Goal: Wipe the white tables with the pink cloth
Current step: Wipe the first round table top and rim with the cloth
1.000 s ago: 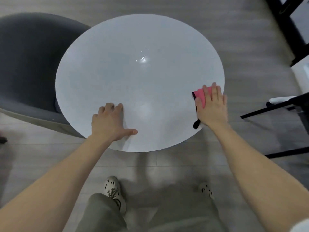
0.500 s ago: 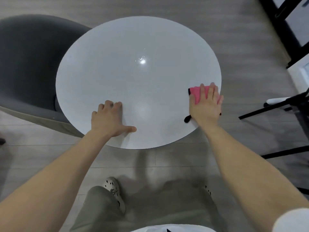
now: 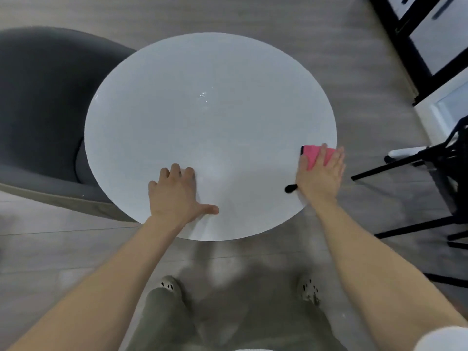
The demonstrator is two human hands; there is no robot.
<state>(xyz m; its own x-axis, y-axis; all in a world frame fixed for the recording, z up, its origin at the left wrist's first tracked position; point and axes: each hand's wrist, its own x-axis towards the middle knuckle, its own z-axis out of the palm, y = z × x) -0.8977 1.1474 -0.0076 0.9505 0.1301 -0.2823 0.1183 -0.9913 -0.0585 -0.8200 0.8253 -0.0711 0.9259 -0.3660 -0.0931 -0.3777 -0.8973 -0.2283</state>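
A round white table (image 3: 210, 117) fills the middle of the head view. The pink cloth (image 3: 312, 154), edged in black, lies at the table's right rim. My right hand (image 3: 320, 173) presses flat on the cloth with straight fingers, covering most of it; a black tab of the cloth sticks out near my wrist. My left hand (image 3: 176, 195) rests on the near part of the tabletop, fingers bent at the tips and thumb spread to the right, holding nothing.
A dark grey upholstered chair (image 3: 43, 117) stands against the table's left side. A black metal frame (image 3: 430, 171) with a white part stands at the right, and dark furniture legs (image 3: 405, 46) are at the top right. My feet are on the grey floor below the table.
My right hand with the pink cloth stays along the table's right rim, shifting slightly along the edge. My left hand has kept its place on the tabletop.
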